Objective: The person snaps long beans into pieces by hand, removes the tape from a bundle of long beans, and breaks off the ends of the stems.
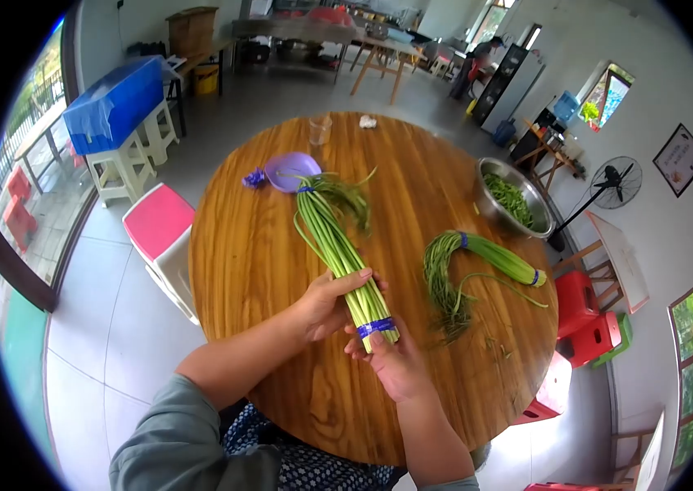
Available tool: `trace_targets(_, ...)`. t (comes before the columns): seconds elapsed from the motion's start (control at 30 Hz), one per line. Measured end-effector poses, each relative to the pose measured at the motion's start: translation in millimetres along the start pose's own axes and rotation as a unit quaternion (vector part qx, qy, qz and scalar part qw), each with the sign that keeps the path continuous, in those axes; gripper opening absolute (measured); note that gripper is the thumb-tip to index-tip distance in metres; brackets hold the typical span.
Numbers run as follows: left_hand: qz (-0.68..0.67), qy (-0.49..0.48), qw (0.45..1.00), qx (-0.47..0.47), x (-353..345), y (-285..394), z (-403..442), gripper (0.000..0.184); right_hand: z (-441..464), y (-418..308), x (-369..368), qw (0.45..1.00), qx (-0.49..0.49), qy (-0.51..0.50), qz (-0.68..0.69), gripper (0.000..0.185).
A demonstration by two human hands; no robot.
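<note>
A long bunch of garlic scapes (331, 237) stretches over the round wooden table (240, 270), its thin curly tips pointing away from me. My left hand (328, 304) is closed around the stalks below their middle. Close to the cut ends, my right hand (395, 364) grips the same bunch, thumb by the blue-purple band (376, 326). Another band ties the bunch near its tips, beside a purple bowl (304, 166). To the right lies a second banded bunch of garlic scapes (500, 259), its tips curling toward me.
A steel bowl (489, 168) of cut green pieces stands at the table's right edge. Toward the back are a clear cup (319, 129), a crumpled white scrap (367, 122) and blue-purple bands (254, 177). A pink-topped stool (160, 219) is at left; a person (477, 65) is far off.
</note>
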State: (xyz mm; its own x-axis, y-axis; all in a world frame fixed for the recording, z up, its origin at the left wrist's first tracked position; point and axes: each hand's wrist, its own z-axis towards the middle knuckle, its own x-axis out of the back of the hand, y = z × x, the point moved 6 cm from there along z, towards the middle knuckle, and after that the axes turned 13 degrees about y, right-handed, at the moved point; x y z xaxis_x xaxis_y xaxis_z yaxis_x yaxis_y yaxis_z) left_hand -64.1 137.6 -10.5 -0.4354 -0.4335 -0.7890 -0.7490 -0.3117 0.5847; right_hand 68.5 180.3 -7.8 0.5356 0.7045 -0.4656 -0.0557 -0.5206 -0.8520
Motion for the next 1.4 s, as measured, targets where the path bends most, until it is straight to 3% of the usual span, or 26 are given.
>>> trace_targets(0.1,-0.018,0.024,0.999,0.043,3,-8,-4,0.066,-8,8,13,0.999,-0.004,-0.009,-0.048,0.061)
trace_targets(0.2,-0.044,0.013,0.997,0.060,2,-8,-6,0.070,-9,12,21,0.993,0.013,-0.016,-0.114,0.073)
trace_targets(0.43,-0.140,-0.037,0.985,0.098,1,-7,-3,0.069,-9,15,17,1.000,0.003,-0.021,-0.018,0.081)
trace_targets(0.5,-0.150,-0.040,0.983,0.101,2,-6,-2,0.069,-6,17,16,0.998,0.009,-0.045,0.046,0.074)
trace_targets(0.6,-0.161,-0.046,0.980,0.106,3,-7,1,0.070,-7,18,15,0.997,-0.036,-0.018,0.069,0.068)
trace_targets(0.83,-0.215,-0.092,0.963,0.135,4,-8,2,0.066,-7,13,6,0.995,-0.035,-0.055,0.073,0.064)
trace_targets(0.9,-0.205,-0.093,0.965,0.135,6,-9,3,0.067,-10,12,-2,0.986,-0.058,-0.083,0.135,0.060)
trace_targets(1.03,-0.151,-0.052,0.980,0.122,0,-5,2,0.063,-12,12,10,0.988,-0.056,-0.076,0.120,0.055)
trace_targets(1.07,-0.147,-0.057,0.980,0.123,1,-6,2,0.063,-11,12,15,0.994,-0.044,-0.053,0.082,0.056)
trace_targets(1.13,0.006,0.034,0.994,0.103,18,-10,5,0.064,-11,7,20,0.998,-0.024,-0.027,0.045,0.056)
trace_targets(1.2,0.054,0.066,0.990,0.110,20,-11,5,0.063,-8,0,27,0.988,0.006,0.029,-0.150,0.053)
trace_targets(1.27,0.094,0.113,0.985,0.086,23,-11,3,0.061,-7,-1,21,0.986,0.024,0.026,-0.161,0.052)
trace_targets(1.37,0.114,0.085,0.985,0.099,19,-12,1,0.056,-9,-5,19,0.926,0.158,0.052,-0.339,0.055)
trace_targets(1.4,0.110,0.067,0.985,0.118,17,-13,1,0.051,-10,-4,18,0.927,0.157,0.050,-0.336,0.055)
